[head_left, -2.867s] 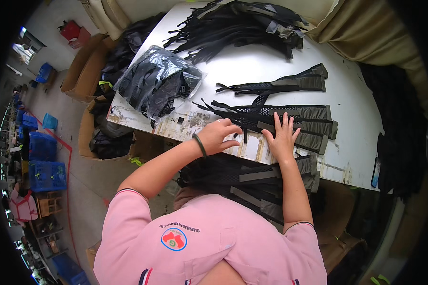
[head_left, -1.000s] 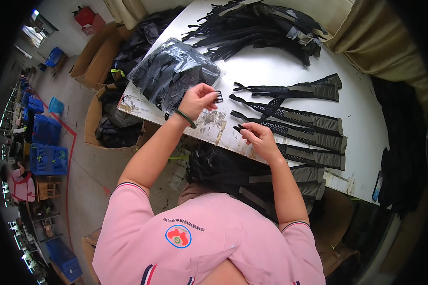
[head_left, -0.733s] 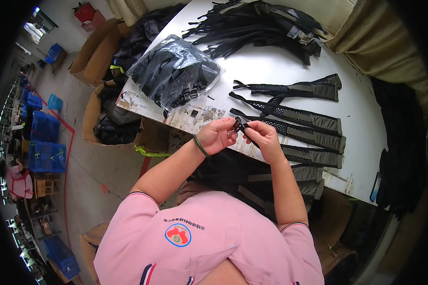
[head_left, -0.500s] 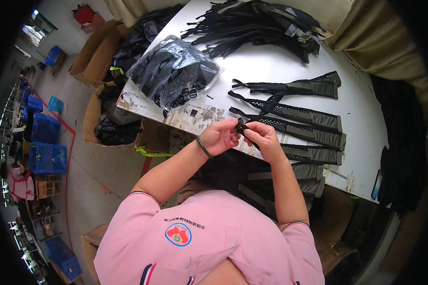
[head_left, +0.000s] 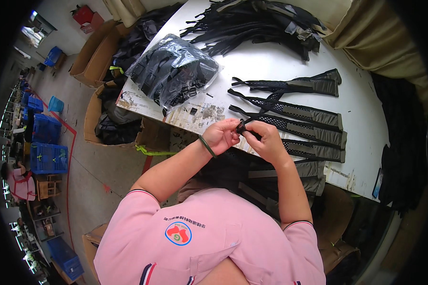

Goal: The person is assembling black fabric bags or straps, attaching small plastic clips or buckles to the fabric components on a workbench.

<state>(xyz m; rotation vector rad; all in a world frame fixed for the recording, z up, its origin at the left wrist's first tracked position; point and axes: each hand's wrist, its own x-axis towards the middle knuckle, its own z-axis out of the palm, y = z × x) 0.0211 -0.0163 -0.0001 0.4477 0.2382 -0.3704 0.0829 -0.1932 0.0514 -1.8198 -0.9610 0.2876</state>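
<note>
At the table's near edge, my left hand pinches a small black plastic buckle. My right hand meets it from the other side, its thumb and fingers closed on the black webbing at the buckle; the fingers partly hide how the two fit together. Several black mesh straps with grey ends lie fanned out just beyond my right hand, their narrow tips pointing left. Ahead of my left hand is a clear plastic bag full of black buckles.
A heap of black straps covers the far side of the white table. Cardboard boxes with black goods stand left of it. Black fabric hangs at the right. Blue crates and a person are far left.
Both hands stay together at the buckle. My right hand has turned and closed in on it, so less of the webbing shows below.
</note>
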